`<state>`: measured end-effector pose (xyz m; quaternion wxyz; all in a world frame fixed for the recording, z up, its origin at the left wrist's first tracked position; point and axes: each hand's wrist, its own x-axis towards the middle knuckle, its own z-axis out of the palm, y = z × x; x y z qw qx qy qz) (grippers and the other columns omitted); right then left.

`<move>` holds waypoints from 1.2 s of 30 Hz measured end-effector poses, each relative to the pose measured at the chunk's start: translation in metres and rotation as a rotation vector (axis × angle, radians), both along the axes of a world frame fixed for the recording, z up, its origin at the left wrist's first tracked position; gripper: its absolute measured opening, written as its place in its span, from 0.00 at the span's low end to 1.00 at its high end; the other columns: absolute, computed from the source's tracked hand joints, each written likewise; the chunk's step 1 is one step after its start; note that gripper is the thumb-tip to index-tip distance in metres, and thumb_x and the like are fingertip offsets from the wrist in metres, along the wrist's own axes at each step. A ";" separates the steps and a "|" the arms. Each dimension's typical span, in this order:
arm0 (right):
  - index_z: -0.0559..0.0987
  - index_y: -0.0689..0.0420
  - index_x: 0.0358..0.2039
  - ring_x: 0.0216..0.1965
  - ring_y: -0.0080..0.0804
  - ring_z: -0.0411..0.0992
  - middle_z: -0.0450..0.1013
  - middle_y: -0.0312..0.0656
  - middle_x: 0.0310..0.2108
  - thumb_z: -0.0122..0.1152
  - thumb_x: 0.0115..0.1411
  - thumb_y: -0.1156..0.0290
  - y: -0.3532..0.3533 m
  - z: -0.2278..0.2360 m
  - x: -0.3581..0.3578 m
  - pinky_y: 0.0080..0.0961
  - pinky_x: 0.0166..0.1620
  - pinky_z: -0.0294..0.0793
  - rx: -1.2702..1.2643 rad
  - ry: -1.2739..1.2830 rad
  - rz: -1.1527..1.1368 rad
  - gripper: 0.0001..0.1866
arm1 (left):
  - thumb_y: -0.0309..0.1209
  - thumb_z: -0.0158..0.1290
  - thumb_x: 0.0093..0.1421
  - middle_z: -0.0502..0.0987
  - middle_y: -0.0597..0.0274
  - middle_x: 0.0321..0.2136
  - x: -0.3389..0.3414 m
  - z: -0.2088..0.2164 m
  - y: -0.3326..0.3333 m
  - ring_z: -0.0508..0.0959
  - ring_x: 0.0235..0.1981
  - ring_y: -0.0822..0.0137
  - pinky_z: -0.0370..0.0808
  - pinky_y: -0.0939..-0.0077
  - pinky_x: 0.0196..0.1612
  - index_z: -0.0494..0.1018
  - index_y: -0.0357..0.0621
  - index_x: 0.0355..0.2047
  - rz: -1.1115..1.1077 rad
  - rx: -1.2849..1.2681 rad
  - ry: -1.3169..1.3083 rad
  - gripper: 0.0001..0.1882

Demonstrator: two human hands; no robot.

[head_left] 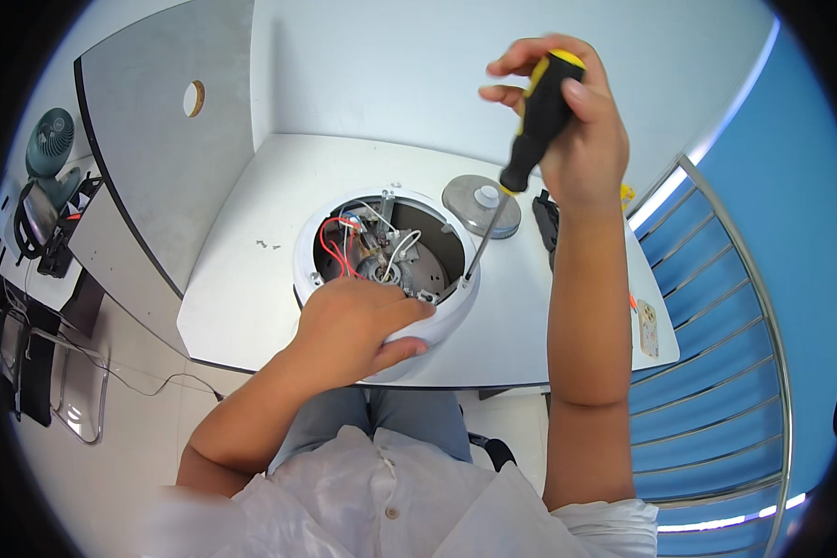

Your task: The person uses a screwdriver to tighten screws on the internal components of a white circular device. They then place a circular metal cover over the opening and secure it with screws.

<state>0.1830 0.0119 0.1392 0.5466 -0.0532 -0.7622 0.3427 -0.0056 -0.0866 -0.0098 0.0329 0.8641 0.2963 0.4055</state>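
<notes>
My right hand (pixel 581 121) is raised, with its fingers closed round the black and yellow handle of a screwdriver (pixel 537 126). The screwdriver's shaft slants down, and its tip meets the right rim of a round white appliance housing (pixel 451 321). Inside the open housing are red and white wires (pixel 330 239), metal brackets and a coil-like part in the middle. My left hand (pixel 353 325) grips the near rim, fingers over the edge and thumb on the outer wall. Part of the near rim is hidden beneath that hand.
Behind the housing lies a round grey metal disc (pixel 470 206) with a white centre. A dark tool-like item (pixel 546 223) is partly covered by my right forearm. Small bits (pixel 268 245) lie left on the white table (pixel 242 307). A metal railing (pixel 763 307) runs along the right.
</notes>
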 end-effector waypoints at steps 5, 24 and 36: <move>0.67 0.58 0.37 0.51 0.63 0.66 0.63 0.54 0.48 0.57 0.50 0.68 0.029 -0.003 0.008 0.59 0.45 0.73 -0.201 0.148 0.738 0.15 | 0.39 0.59 0.47 0.71 0.66 0.22 0.000 0.000 0.000 0.75 0.26 0.61 0.68 0.66 0.26 0.75 0.51 0.36 0.013 -0.005 0.045 0.16; 0.64 0.57 0.45 0.27 0.38 0.73 0.67 0.49 0.32 0.57 0.53 0.70 -0.003 -0.004 -0.017 0.29 0.27 0.79 -0.129 0.028 0.315 0.19 | 0.39 0.62 0.41 0.69 0.72 0.21 -0.003 -0.007 0.006 0.72 0.23 0.69 0.66 0.73 0.25 0.75 0.53 0.34 0.001 0.056 -0.020 0.18; 0.67 0.58 0.40 0.12 0.18 0.61 0.66 0.37 0.21 0.57 0.56 0.70 -0.020 -0.012 -0.027 0.14 0.15 0.60 -0.203 0.201 -0.294 0.13 | 0.41 0.62 0.42 0.70 0.71 0.20 -0.004 -0.005 0.000 0.72 0.21 0.66 0.65 0.71 0.23 0.76 0.53 0.35 0.020 0.020 0.017 0.18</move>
